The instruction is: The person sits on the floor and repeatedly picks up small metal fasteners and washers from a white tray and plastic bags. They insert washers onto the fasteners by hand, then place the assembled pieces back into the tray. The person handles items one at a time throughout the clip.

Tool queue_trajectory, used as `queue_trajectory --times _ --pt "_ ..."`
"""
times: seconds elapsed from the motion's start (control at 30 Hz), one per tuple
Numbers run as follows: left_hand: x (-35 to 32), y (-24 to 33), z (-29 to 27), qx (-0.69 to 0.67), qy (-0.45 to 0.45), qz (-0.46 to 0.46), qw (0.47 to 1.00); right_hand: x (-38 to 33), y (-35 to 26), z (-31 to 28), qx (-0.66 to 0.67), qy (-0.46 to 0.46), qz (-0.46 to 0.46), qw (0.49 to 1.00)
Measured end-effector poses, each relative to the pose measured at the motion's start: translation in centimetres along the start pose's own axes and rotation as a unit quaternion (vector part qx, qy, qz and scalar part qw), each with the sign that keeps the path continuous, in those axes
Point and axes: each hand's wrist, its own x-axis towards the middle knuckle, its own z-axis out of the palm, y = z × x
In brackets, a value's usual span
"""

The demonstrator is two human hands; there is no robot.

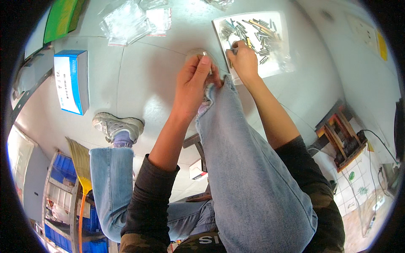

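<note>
My left hand [193, 80] is closed, thumb pressed over its curled fingers. A small shiny metal piece [205, 54] pokes up from its grip, above the raised knee of my jeans. My right hand [244, 63] reaches over the left edge of a white sheet [276, 67] in clear plastic, its fingertips pinched together. Whatever lies between those fingertips is hidden. Several short metal rods [265, 41], dark and silvery with a few brass-coloured ones, are scattered over the sheet beside that hand.
Clear plastic bags [126, 23] lie at the far left. A blue and white box [71, 82] stands on the floor near my shoe [118, 126]. A broom [80, 164] leans by shelves with blue bins [63, 168]. At right sits a wooden frame [342, 133] near cables.
</note>
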Motion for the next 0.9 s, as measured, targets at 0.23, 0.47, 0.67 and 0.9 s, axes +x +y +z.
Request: queue_trajectory --times 0.23,0.47,0.67,0.9 --pt "0.0 0.5 -0.6 -0.017 -0.021 -0.001 1.0 0.2 0.1 -1.5 0.132 0.001 0.059 0.989" --pt "0.1 0.7 -0.6 -0.03 -0.007 -0.008 1.0 -2.3 -4.0 -9.7 0.461 -0.094 0.107 0.876" --pt "0.0 1.4 -0.6 0.025 0.012 0.033 0.999 -3.6 -8.4 -13.1 0.41 -0.099 -0.003 0.907" --pt "0.0 2.2 -0.6 0.062 0.003 0.053 0.997 -3.8 -9.0 -13.1 0.404 -0.077 -0.011 0.912"
